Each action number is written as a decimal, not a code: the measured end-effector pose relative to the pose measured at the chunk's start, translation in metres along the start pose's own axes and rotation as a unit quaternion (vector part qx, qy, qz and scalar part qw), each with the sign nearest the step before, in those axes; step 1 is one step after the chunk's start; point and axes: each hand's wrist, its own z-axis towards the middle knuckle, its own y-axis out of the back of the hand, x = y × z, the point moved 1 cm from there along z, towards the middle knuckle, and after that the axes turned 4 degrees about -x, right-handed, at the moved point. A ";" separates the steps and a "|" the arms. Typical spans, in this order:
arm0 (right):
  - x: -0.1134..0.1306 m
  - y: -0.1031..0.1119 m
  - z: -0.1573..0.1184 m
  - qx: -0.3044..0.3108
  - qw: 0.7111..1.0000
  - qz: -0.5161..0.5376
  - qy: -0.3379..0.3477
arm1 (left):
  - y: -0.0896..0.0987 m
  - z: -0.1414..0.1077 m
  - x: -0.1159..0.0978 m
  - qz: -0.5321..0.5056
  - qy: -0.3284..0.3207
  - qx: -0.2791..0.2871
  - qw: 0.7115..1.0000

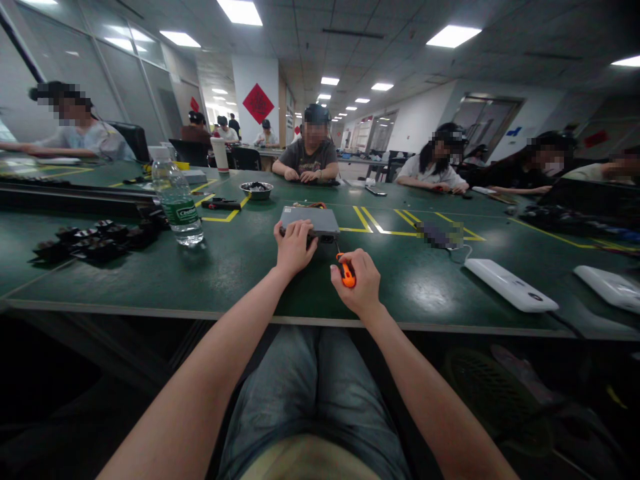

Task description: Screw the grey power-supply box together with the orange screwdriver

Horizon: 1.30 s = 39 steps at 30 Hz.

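A grey metal power supply unit [324, 220] lies on the green table, with coloured wires showing behind it and a socket on its near side. My left hand [296, 248] grips its near left part, fingers over the top. In my right hand [361, 279] is an orange-handled screwdriver [348, 275], held in closed fingers. Its thin shaft points up and away, with the tip by the unit's near right corner. Whether the tip touches a screw is too small to tell.
Left of me stand a water bottle [178, 203] and a pile of black parts [100, 241]. Farther back are a metal bowl [257, 191] and a dark tool [221, 203]. A white device [510, 285] with a cable lies right. Several people sit around the table.
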 end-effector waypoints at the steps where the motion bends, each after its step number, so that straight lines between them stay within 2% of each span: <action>1: 0.000 0.000 0.000 -0.002 1.000 0.002 -0.014 | 0.000 0.000 0.000 0.000 0.000 0.000 1.000; 6: -0.001 -0.003 -0.003 0.006 0.995 0.002 -0.102 | 0.001 0.000 -0.001 -0.009 0.003 0.006 1.000; 12: -0.001 -0.002 -0.003 0.006 1.000 0.001 0.003 | 0.001 0.000 0.000 -0.004 0.000 0.002 1.000; 19: 0.002 0.000 0.001 0.021 0.999 -0.020 0.021 | 0.000 0.000 0.000 -0.009 0.003 0.002 1.000; 21: 0.002 0.000 0.000 0.010 1.000 -0.018 0.006 | 0.000 0.000 0.000 -0.002 0.003 0.003 1.000; 26: -0.001 -0.003 -0.004 -0.001 0.996 -0.015 -0.093 | 0.000 0.000 -0.001 -0.001 0.004 0.006 1.000; 33: -0.001 -0.002 -0.002 0.009 0.999 -0.026 0.023 | -0.002 -0.001 -0.001 -0.006 0.009 0.004 1.000; 36: 0.000 -0.001 0.000 0.022 0.999 -0.021 0.028 | -0.002 -0.002 -0.002 -0.005 0.008 0.001 1.000; 39: 0.001 -0.002 -0.001 0.022 1.000 -0.020 0.005 | -0.003 -0.002 -0.003 0.000 0.018 0.005 1.000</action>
